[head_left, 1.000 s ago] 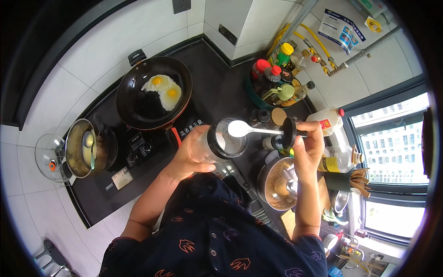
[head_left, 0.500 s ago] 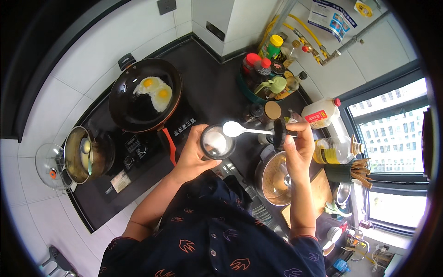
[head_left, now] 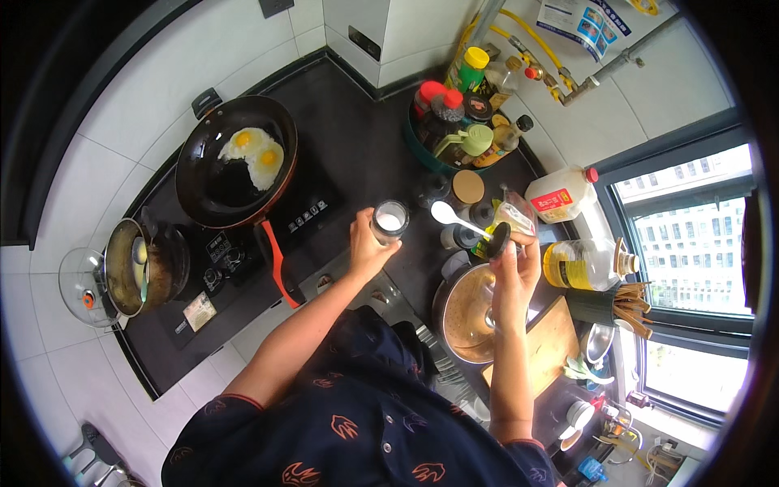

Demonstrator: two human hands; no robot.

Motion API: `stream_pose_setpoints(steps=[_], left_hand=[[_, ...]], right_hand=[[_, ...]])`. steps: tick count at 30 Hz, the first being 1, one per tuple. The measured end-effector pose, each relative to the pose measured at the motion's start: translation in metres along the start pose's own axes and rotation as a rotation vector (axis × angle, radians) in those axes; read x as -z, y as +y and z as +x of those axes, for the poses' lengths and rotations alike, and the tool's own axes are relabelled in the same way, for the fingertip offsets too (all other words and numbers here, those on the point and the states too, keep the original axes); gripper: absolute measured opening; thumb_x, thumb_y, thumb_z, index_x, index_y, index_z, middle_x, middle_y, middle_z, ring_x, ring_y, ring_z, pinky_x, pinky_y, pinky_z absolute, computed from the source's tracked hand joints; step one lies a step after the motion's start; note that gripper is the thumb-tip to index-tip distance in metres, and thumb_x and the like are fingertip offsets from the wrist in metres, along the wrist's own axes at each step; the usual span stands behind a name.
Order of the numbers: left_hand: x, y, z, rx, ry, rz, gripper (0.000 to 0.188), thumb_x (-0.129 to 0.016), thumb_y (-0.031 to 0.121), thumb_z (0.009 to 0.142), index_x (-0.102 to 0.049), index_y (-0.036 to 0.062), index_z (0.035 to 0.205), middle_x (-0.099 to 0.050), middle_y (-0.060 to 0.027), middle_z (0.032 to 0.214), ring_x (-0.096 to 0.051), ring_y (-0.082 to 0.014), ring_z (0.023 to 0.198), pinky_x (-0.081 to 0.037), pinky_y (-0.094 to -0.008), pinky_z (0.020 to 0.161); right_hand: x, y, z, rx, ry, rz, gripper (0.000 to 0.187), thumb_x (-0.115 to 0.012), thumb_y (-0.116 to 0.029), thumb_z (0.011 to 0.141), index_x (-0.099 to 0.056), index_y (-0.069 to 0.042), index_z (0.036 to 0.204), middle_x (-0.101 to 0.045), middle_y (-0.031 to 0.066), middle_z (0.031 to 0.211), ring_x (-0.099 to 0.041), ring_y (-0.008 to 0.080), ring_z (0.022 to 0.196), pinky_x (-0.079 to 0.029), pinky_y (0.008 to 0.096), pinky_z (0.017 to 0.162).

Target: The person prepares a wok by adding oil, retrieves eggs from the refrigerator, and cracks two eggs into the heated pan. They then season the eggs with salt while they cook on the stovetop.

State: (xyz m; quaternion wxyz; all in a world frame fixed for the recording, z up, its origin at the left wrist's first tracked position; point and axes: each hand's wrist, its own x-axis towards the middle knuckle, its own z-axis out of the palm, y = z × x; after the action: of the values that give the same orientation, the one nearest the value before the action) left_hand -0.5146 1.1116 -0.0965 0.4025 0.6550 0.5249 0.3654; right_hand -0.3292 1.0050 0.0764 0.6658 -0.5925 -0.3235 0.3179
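Observation:
My left hand (head_left: 369, 250) is wrapped round a small glass jar (head_left: 390, 219) with white grains inside, its mouth uncovered. In my right hand (head_left: 518, 268) is a black jar lid (head_left: 498, 240) with a white spoon (head_left: 446, 214) attached, the spoon's bowl pointing left toward the jar. Spoon and jar are apart. On the cooktop to the left, a dark frying pan (head_left: 231, 201) with a red handle (head_left: 277, 264) holds two joined fried eggs (head_left: 258, 158) with yellow yolks. Neither hand touches the pan.
A pot (head_left: 120, 284) with a spoon in it and a glass lid (head_left: 79, 299) sit far left. Bottles crowd a round green tray (head_left: 430, 158) at the back. A metal bowl (head_left: 462, 341), cutting board (head_left: 548, 349), oil bottle (head_left: 588, 264) and white jug (head_left: 560, 197) stand right.
My left hand has moved the jar slightly away from me. My right hand has drawn the lid and spoon down and right, away from the jar's mouth. The whole view has shifted a little.

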Motion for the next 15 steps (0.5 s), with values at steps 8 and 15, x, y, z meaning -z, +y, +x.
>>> stream_pose_setpoints(steps=[8, 15], left_hand=[[-0.057, -0.053, 0.011, 0.068, 0.148, 0.159, 0.075, -0.085, 0.010, 0.056, -0.044, 0.0084, 0.118, -0.059, -0.0134, 0.114, -0.052, -0.0381, 0.108, -0.040, -0.0472, 0.092], [-0.071, -0.052, 0.020, 0.195, 0.140, 0.351, 0.086, -0.088, 0.015, 0.056, -0.043, 0.0120, 0.129, -0.052, -0.0139, 0.127, -0.047, -0.0381, 0.117, -0.041, -0.0460, 0.097]], right_hand=[[0.005, 0.012, -0.008, -0.072, -0.007, -0.034, 0.013, -0.060, -0.019, 0.095, -0.056, -0.011, 0.104, -0.050, -0.0043, 0.076, -0.045, 0.0043, 0.064, -0.035, 0.0196, 0.058], [0.002, 0.014, 0.003, -0.075, -0.045, -0.098, 0.012, -0.057, -0.016, 0.096, -0.054, -0.011, 0.106, -0.050, -0.0028, 0.078, -0.048, 0.0059, 0.066, -0.037, 0.0199, 0.058]])
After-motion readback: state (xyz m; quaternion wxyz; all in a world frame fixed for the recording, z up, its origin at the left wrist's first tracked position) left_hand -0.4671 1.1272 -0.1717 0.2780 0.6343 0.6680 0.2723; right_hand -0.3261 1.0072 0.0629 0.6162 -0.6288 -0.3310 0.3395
